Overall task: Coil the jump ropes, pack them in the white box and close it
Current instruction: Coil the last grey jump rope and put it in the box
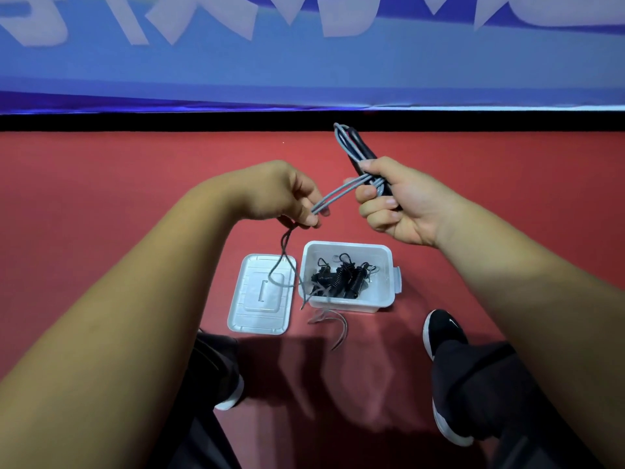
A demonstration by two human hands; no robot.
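Rope (pixel 341 191): fingers (pixel 372 211) of right hand (pixel 402 204) curled round its bundle, left hand (pixel 284 194) pinching loose strands; box (pixel 345 244) open below, lid (pixel 260 299) just beside.

Floor (pixel 101 170) is red, matte, even colour, and fills the middle and lower view. Far edge ends at a black strip (pixel 169 121) running full width. Above that hangs a blue banner (pixel 304 69) with large white characters, cropped at the top and blurred, not readable. A thin white edge (pixel 507 108) shows along the banner's bottom on the right side. Black shoe (pixel 439 328) at right, white sole, small white mark on top, flat on the floor. At left a second shoe (pixel 233 394), mostly hidden, only its white sole edge is clear. Dark trousers (pixel 473 384) above both. Soft shadow (pixel 304 367) on the floor between the legs.
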